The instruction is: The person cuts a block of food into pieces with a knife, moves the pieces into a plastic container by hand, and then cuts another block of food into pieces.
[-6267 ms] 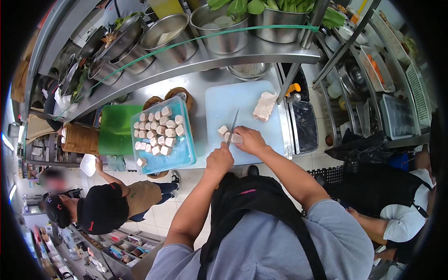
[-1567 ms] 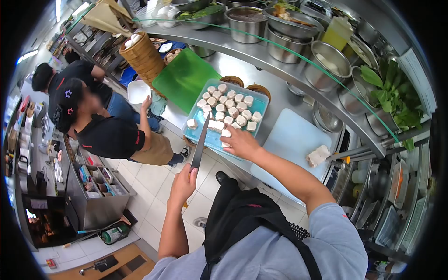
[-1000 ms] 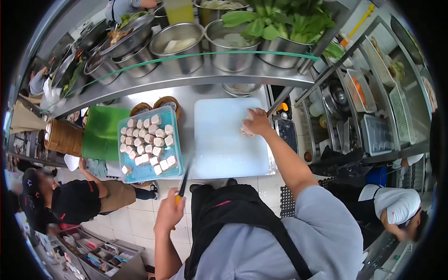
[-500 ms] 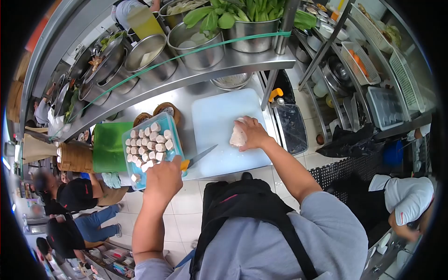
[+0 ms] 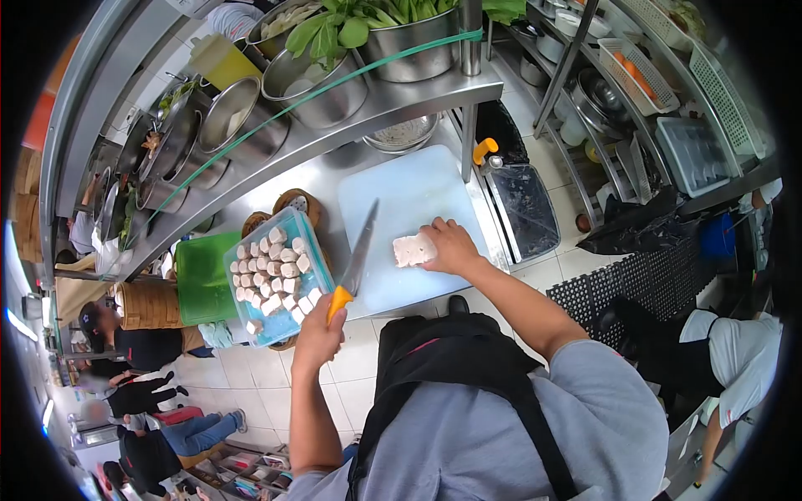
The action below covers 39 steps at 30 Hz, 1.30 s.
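My left hand grips the orange handle of a kitchen knife, its blade pointing up and away over the left edge of the white cutting board. On that board lies a pale pinkish-white block of food. My right hand holds the block from its right side, fingers curled around the far end. Left of the board, a clear bluish plastic container is filled with pale, brown-edged cubes. The blade stands between the container and the block, apart from both.
Beyond the container are round bamboo steamers and a green board. A raised steel shelf with metal pots and leafy greens crosses the back. Racks with baskets stand right. Other people work at left and lower right.
My left hand has drawn back from the container, and the knife now points more upward beside the board. My right hand and the block have turned, with the block lying more level.
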Each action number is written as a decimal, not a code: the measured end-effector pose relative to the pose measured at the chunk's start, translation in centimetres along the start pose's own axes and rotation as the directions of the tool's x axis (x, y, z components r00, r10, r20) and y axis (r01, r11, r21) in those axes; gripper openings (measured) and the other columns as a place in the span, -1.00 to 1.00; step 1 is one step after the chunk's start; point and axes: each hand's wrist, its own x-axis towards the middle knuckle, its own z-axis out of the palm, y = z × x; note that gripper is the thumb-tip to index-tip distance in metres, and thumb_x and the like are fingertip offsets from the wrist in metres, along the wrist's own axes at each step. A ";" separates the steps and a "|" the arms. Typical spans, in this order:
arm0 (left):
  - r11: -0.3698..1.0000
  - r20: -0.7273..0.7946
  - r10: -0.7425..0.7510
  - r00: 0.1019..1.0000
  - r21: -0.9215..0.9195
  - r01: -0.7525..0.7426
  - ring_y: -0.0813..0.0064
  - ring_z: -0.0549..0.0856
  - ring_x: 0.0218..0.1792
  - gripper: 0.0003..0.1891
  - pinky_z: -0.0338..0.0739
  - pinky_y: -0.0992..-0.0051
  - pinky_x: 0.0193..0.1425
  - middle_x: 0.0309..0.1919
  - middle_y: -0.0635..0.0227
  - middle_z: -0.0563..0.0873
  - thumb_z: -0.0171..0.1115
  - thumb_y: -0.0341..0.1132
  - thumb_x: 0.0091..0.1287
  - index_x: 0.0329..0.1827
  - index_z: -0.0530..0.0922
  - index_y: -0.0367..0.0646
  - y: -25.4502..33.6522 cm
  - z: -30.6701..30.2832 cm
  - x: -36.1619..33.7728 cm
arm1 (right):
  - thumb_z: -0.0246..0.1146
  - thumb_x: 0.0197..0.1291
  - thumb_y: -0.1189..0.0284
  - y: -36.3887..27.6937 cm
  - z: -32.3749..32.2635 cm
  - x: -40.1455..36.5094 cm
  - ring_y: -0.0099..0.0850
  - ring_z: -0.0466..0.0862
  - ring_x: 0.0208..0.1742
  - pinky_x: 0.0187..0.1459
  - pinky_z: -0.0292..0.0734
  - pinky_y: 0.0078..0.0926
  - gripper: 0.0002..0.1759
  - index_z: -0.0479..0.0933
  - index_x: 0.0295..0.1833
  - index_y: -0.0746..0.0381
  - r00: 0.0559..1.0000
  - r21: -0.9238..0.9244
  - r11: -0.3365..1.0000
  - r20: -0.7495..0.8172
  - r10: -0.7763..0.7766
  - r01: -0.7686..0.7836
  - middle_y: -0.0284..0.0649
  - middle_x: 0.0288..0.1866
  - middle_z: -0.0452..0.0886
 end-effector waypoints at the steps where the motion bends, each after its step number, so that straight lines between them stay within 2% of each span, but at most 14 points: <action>1: 0.907 0.102 -0.193 0.976 -0.362 0.217 0.39 0.79 -0.47 -0.74 0.67 0.39 -0.43 -0.36 0.10 0.77 0.19 -0.24 0.63 0.23 0.47 -0.14 -0.1 -0.1 -0.7 | 0.67 -0.09 -0.01 -0.6 0.1 -0.2 -0.05 0.58 0.24 0.24 0.56 -0.12 -0.13 0.58 0.35 0.08 0.999 0.010 0.999 0.008 0.035 -0.035 -0.12 0.24 0.54; 4: 0.715 0.091 -0.234 0.968 -0.659 0.235 0.60 0.65 -0.56 -0.77 0.56 0.57 -0.50 -0.44 0.29 0.68 0.21 -0.28 0.64 0.22 0.44 -0.14 -0.7 3.2 -2.2 | 0.66 -0.09 -0.02 -1.7 0.7 -0.4 -0.07 0.58 0.24 0.26 0.54 -0.09 -0.14 0.59 0.33 0.09 0.998 0.032 0.997 0.006 0.067 -0.067 -0.11 0.21 0.55; 9: 0.777 0.113 -0.246 0.963 -0.571 0.265 0.60 0.59 -0.63 -0.78 0.54 0.51 -0.55 -0.56 0.41 0.56 0.21 -0.23 0.66 0.13 0.42 -0.14 -0.3 7.7 0.4 | 0.67 -0.10 -0.02 -2.2 1.1 -0.5 -0.07 0.58 0.26 0.27 0.48 -0.01 -0.11 0.58 0.36 0.10 0.998 0.022 0.998 -0.014 0.056 -0.056 -0.11 0.21 0.57; 11: 0.879 -0.024 -0.213 0.977 -0.440 0.181 0.23 0.74 -0.57 -0.77 0.61 0.24 -0.45 -0.52 0.10 0.69 0.21 -0.26 0.60 0.09 0.42 -0.21 0.0 8.1 0.5 | 0.66 -0.08 0.02 -1.8 1.7 -0.8 -0.07 0.58 0.27 0.25 0.46 0.00 -0.09 0.56 0.41 0.10 0.974 -0.025 0.996 -0.209 -0.088 0.085 -0.13 0.23 0.58; 12: 0.877 -0.022 -0.217 0.976 -0.443 0.185 0.23 0.74 -0.57 -0.77 0.61 0.24 -0.45 -0.52 0.10 0.69 0.21 -0.26 0.60 0.09 0.42 -0.21 -0.3 8.1 0.1 | 0.66 -0.08 0.02 -1.5 2.1 -0.8 -0.07 0.58 0.27 0.25 0.46 0.00 -0.09 0.56 0.41 0.10 0.975 -0.025 0.996 -0.204 -0.090 0.086 -0.13 0.23 0.58; 14: 0.985 -0.126 -0.133 0.983 -0.130 0.116 -0.24 0.78 -0.37 -0.74 0.66 -0.08 -0.21 -0.40 -0.15 0.76 0.19 -0.36 0.52 0.17 0.41 -0.21 -1.0 7.9 -0.6 | 0.64 -0.04 0.08 -0.9 2.5 -0.4 -0.08 0.58 0.28 0.22 0.47 -0.03 -0.09 0.53 0.47 0.10 0.991 0.010 0.995 -0.089 -0.096 0.097 -0.15 0.25 0.58; 15: 0.984 -0.128 -0.134 0.983 -0.131 0.117 -0.24 0.78 -0.37 -0.74 0.66 -0.08 -0.21 -0.40 -0.15 0.76 0.19 -0.36 0.52 0.17 0.41 -0.21 0.0 7.0 -1.0 | 0.64 -0.04 0.08 -0.8 2.5 -0.1 -0.08 0.58 0.28 0.22 0.47 -0.03 -0.09 0.53 0.47 0.10 0.991 0.010 0.995 -0.089 -0.098 0.100 -0.15 0.25 0.58; 17: 0.983 -0.018 -0.180 0.984 -0.030 0.179 -0.45 0.73 -0.18 -0.59 0.61 -0.22 0.02 -0.29 -0.26 0.78 0.20 -0.39 0.46 0.34 0.40 -0.15 1.8 5.0 -2.4 | 0.62 0.01 0.14 -0.9 2.6 0.2 -0.08 0.58 0.29 0.23 0.47 -0.04 -0.11 0.50 0.49 0.09 0.992 0.039 0.998 -0.115 -0.044 0.049 -0.16 0.25 0.59; 20: 0.999 -0.051 0.040 0.998 0.031 -0.038 -0.38 0.76 -0.19 -0.45 0.61 -0.16 -0.02 -0.31 -0.20 0.78 0.23 -0.39 0.46 0.50 0.34 -0.08 0.8 4.0 -3.7 | 0.62 0.02 0.18 -0.7 2.2 0.7 -0.07 0.57 0.30 0.24 0.47 -0.04 -0.10 0.48 0.51 0.09 0.991 0.056 0.998 -0.134 -0.002 0.009 -0.14 0.26 0.58; 22: 0.997 -0.059 0.055 0.997 0.062 -0.051 -0.33 0.77 -0.19 -0.43 0.63 -0.14 -0.02 -0.28 -0.19 0.79 0.28 -0.39 0.42 0.50 0.39 -0.05 0.9 2.5 -4.2 | 0.62 0.02 0.19 -0.4 2.1 0.9 -0.05 0.57 0.30 0.25 0.47 -0.03 -0.10 0.48 0.51 0.09 0.992 0.074 0.997 -0.126 -0.004 0.013 -0.13 0.26 0.58; 25: 0.888 -0.111 -0.022 0.994 0.455 0.070 -0.13 0.82 -0.19 -0.61 0.69 -0.05 -0.09 -0.26 -0.07 0.83 0.37 -0.35 0.37 0.26 0.60 -0.07 3.8 -0.8 -4.2 | 0.61 0.03 0.20 0.3 2.3 0.9 -0.03 0.56 0.31 0.27 0.45 -0.03 -0.10 0.47 0.52 0.10 0.993 0.106 0.994 -0.120 -0.018 0.031 -0.12 0.27 0.57; 30: 0.884 -0.217 0.080 0.973 0.466 0.031 -0.12 0.81 -0.19 -0.78 0.68 0.00 -0.10 -0.22 0.03 0.81 0.40 -0.40 0.34 0.03 0.67 -0.17 8.1 -5.5 -2.7 | 0.61 0.03 0.20 1.5 2.5 0.6 0.01 0.54 0.31 0.31 0.42 -0.04 -0.10 0.46 0.52 0.12 0.988 0.162 0.983 -0.145 -0.061 0.084 -0.10 0.28 0.56; 32: 0.905 -0.278 0.314 0.908 0.376 -0.198 -0.12 0.80 -0.19 -0.79 0.66 0.01 -0.08 -0.22 0.00 0.79 0.43 -0.47 0.30 -0.03 0.67 -0.24 8.6 -6.9 -1.4 | 0.60 0.01 0.21 1.8 2.6 0.3 0.02 0.53 0.32 0.34 0.41 -0.04 -0.11 0.48 0.50 0.14 0.978 0.203 0.972 -0.194 -0.081 0.121 -0.08 0.27 0.57; 39: 0.940 -0.528 0.334 0.781 0.244 -0.237 0.00 0.82 -0.19 -0.82 0.69 0.23 -0.05 -0.19 0.05 0.83 0.46 -0.44 0.31 -0.07 0.70 -0.28 12.1 -6.8 5.5 | 0.61 -0.01 0.21 2.7 3.4 0.0 0.02 0.52 0.35 0.41 0.38 -0.04 -0.13 0.51 0.46 0.16 0.950 0.269 0.946 -0.296 -0.100 0.183 -0.07 0.26 0.59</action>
